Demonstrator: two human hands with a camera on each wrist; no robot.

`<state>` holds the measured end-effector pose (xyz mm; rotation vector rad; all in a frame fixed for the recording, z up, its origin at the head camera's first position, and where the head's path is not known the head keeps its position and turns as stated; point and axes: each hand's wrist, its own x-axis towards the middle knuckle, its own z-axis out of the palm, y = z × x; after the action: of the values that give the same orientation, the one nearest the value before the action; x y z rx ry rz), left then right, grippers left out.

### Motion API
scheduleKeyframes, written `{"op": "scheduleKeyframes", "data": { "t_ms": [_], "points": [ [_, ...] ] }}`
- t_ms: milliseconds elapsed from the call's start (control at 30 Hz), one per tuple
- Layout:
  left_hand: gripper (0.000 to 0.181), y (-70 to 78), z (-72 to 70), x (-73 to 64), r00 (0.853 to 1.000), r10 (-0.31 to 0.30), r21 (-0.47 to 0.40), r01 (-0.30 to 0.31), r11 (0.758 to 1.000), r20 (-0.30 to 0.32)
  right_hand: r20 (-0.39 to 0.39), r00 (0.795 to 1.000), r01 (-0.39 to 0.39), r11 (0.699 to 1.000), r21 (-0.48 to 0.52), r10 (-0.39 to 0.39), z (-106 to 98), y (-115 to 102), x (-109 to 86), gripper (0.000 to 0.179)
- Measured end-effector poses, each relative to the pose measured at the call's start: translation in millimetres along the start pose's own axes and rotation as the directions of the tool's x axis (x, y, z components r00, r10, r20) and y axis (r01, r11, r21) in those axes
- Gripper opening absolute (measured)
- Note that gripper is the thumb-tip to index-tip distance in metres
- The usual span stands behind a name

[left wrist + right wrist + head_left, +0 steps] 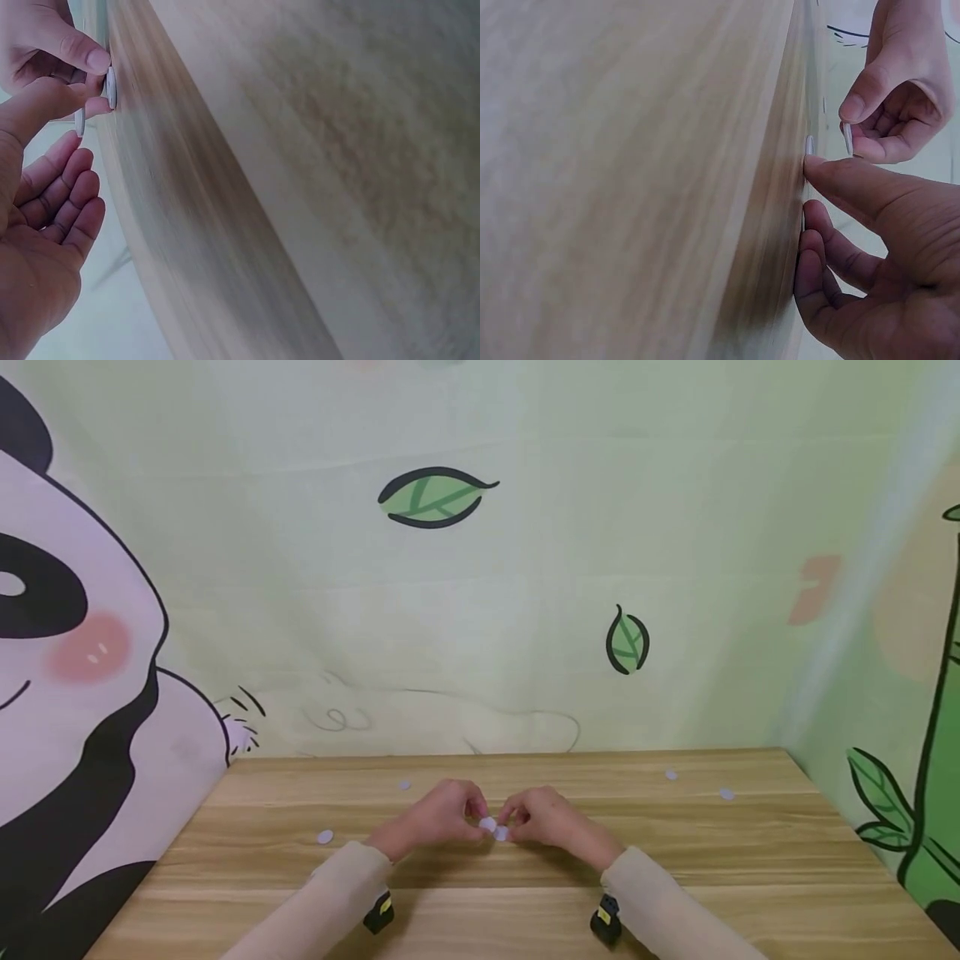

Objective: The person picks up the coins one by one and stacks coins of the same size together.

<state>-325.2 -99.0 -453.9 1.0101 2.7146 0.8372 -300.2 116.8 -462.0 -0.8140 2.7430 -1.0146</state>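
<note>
My left hand (450,810) pinches a small white disc (487,824) between thumb and fingertips, over the middle of the table. In the left wrist view that disc (79,122) stands edge-on, and the other fingers curve loosely below it. Close by on the right, my right hand (551,818) pinches a second white disc (501,833) at its edge, low over the wood. The two discs overlap or nearly meet in the head view. Seen from the right wrist, the thumb covers part of the second disc (808,145).
More white discs lie scattered on the wooden table (495,910): one disc (325,837) left, another (405,785) behind it, and two at the back right, a disc (671,775) and its neighbour (727,794). A printed cloth (540,543) hangs behind the table.
</note>
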Motion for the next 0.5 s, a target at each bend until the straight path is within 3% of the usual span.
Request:
{"op": "scheduleKeyframes", "data": {
  "t_ms": [500],
  "points": [
    [0.019, 2.3, 6.5, 4.9, 1.000, -0.002, 0.036, 0.002, 0.999, 0.026, -0.011, 1.000, 0.021, 0.999, -0.036, -0.021, 0.4, -3.4, -2.4, 0.013]
  ]
}}
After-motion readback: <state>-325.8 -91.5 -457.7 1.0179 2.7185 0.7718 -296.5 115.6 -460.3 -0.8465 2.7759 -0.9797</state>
